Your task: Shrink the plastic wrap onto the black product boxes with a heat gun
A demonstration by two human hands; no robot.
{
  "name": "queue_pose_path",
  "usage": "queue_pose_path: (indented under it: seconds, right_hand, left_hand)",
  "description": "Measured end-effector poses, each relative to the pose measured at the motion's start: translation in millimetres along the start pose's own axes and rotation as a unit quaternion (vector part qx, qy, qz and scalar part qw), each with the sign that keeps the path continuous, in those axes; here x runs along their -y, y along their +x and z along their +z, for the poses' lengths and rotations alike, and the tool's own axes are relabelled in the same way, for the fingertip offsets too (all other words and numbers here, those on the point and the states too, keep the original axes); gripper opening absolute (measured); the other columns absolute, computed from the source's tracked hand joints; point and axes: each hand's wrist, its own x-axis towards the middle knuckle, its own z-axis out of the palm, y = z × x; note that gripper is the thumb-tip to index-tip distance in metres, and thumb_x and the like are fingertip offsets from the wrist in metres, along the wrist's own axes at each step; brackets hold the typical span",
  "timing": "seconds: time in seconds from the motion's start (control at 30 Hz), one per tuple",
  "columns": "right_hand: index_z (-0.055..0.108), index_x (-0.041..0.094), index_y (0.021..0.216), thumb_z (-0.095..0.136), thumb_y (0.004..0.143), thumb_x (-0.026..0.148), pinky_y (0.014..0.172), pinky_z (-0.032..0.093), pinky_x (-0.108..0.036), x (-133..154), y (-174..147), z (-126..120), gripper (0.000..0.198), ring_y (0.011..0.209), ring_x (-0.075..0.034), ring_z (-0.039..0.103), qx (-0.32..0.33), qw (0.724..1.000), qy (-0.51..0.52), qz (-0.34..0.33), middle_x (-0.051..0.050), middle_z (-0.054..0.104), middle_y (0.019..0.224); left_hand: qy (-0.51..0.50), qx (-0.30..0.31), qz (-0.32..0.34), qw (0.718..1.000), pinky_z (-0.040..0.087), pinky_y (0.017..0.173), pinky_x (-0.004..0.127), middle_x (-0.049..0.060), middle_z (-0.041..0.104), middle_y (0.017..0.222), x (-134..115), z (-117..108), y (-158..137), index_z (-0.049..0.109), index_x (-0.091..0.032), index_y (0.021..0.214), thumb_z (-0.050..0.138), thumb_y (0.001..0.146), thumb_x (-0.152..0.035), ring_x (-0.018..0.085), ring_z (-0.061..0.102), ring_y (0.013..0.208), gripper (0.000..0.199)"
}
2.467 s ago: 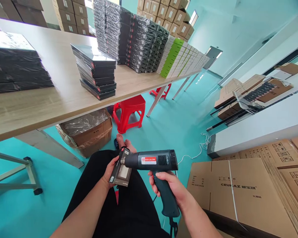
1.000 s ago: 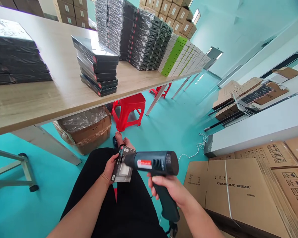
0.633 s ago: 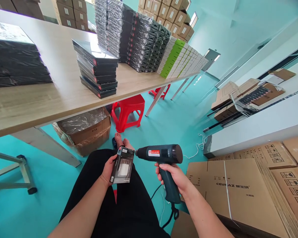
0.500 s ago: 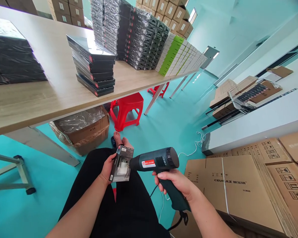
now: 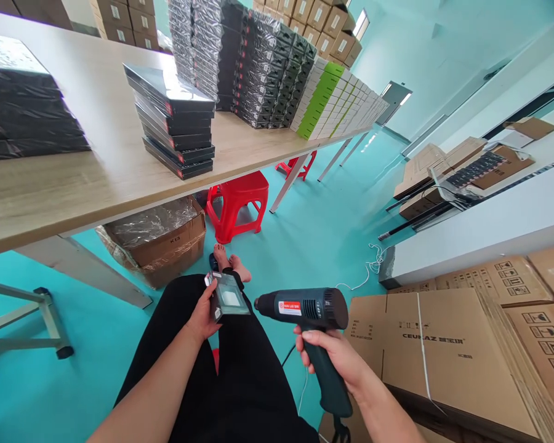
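Teal floor (image 5: 332, 240) behind; left hand (image 5: 202, 317) half hidden under small box (image 5: 228, 297)

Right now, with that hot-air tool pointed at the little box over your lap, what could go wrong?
1. The heat gun nozzle sits close to the left hand holding the small wrapped box; fingers might get burned.
2. Both hover over the lap; a slip could scorch clothing.
3. The cord hangs by the legs and may snag the right hand.
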Motion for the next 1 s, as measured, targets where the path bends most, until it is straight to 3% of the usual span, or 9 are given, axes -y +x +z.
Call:
queue_pose_path:
  seconds: [0.17,0.33,0.5,0.6,0.8,0.93,1.0]
  right_hand:
    - [0.067,0.012,0.102,0.06,0.081,0.03,0.051,0.048,-0.023,-2.5,-20.2,1.9,0.029,0.06,-0.014,0.061,0.059,0.997,0.046,0.016,-0.008,0.067,0.082]
    - [0.067,0.014,0.102,0.063,0.081,0.032,0.056,0.049,-0.025,-4.6,-25.0,17.3,0.028,0.063,-0.014,0.061,0.009,0.999,0.044,-0.022,-0.007,0.066,0.084]
    - [0.068,0.014,0.102,0.066,0.079,0.034,0.058,0.049,-0.029,-8.0,-20.5,33.7,0.031,0.063,-0.015,0.06,0.099,0.994,0.016,-0.04,-0.007,0.065,0.084]
    - [0.068,0.014,0.1,0.064,0.081,0.035,0.059,0.049,-0.03,-7.9,-17.5,36.4,0.028,0.065,-0.016,0.059,0.056,0.995,-0.003,-0.084,-0.007,0.065,0.084]
    - [0.067,0.013,0.104,0.064,0.081,0.033,0.058,0.049,-0.028,-13.6,-22.8,22.3,0.031,0.063,-0.015,0.06,0.055,0.998,0.017,-0.029,-0.008,0.066,0.085]
    - [0.067,0.014,0.101,0.06,0.082,0.033,0.054,0.049,-0.026,-20.1,-27.1,14.8,0.028,0.061,-0.015,0.059,-0.029,0.996,0.078,-0.037,-0.007,0.066,0.083]
    - [0.066,0.014,0.1,0.058,0.083,0.033,0.052,0.048,-0.025,-21.6,-27.7,12.5,0.027,0.061,-0.015,0.059,-0.038,0.993,0.105,-0.041,-0.007,0.065,0.082]
  left_hand:
    - [0.012,-0.023,-0.006,1.0,0.053,0.078,0.051,0.016,0.069,0.099,0.9,-13.1,11.3,0.057,-0.013,0.117,0.057,0.082,-0.051,0.033,0.066,0.093,0.052]
    - [0.022,-0.012,-0.007,1.0,0.054,0.08,0.049,0.019,0.067,0.107,6.1,-19.3,20.2,0.056,-0.012,0.119,0.054,0.083,-0.055,0.034,0.065,0.099,0.056]
    - [0.033,-0.023,0.0,0.999,0.057,0.07,0.041,0.016,0.07,0.089,7.3,-23.4,24.5,0.06,-0.01,0.107,0.052,0.085,-0.053,0.028,0.07,0.08,0.049]
    - [0.025,-0.021,0.012,0.999,0.056,0.077,0.044,0.017,0.069,0.099,6.4,-23.5,23.4,0.058,-0.011,0.113,0.054,0.085,-0.053,0.03,0.068,0.088,0.05]
    - [-0.026,-0.009,0.015,1.0,0.056,0.08,0.044,0.018,0.067,0.106,1.1,-20.5,19.6,0.054,-0.011,0.12,0.057,0.084,-0.046,0.03,0.066,0.098,0.051]
    - [-0.061,-0.009,0.018,0.998,0.055,0.082,0.046,0.016,0.067,0.108,-1.5,-17.0,17.8,0.054,-0.013,0.121,0.058,0.084,-0.042,0.032,0.064,0.103,0.048]
    - [-0.062,-0.019,0.014,0.998,0.056,0.082,0.047,0.016,0.067,0.107,-2.0,-15.8,17.2,0.054,-0.013,0.121,0.059,0.083,-0.041,0.032,0.064,0.102,0.047]
